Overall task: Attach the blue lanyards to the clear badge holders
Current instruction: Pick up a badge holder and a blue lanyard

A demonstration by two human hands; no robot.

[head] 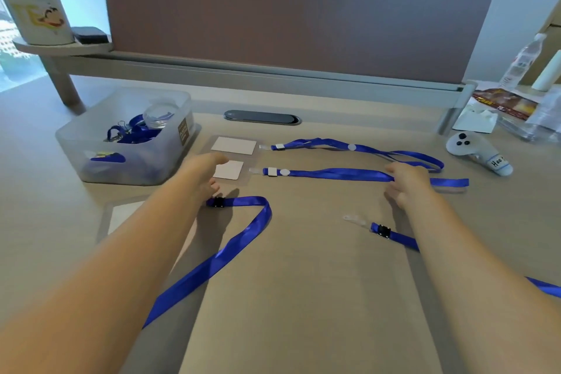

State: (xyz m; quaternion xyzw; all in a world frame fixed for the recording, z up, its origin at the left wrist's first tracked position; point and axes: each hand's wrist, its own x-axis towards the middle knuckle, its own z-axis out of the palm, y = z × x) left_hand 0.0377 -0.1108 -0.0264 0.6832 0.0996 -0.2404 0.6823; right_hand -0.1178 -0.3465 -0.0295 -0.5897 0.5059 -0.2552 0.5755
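**Two badges strung, two lanyards waiting**

Two clear badge holders [234, 145] [229, 169] are lying side by side near the storage bin, each already clipped to a blue lanyard [358, 147] [334, 174] stretched rightward, likely laid out straight as finished. The right hand [405, 181] is resting on the nearer finished lanyard; whether its grip is closing cannot be told. The left hand [203, 171] is hovering, fingers loose, holding nothing, just above a loose lanyard clip [217, 202]. A third holder [121, 215] is lying partly under the left forearm. Another unattached lanyard [391, 234] is passing beneath the right forearm. A translucent bin [91, 143] is holding spare lanyards; a controller [476, 152] is lying on the surface [303, 282].
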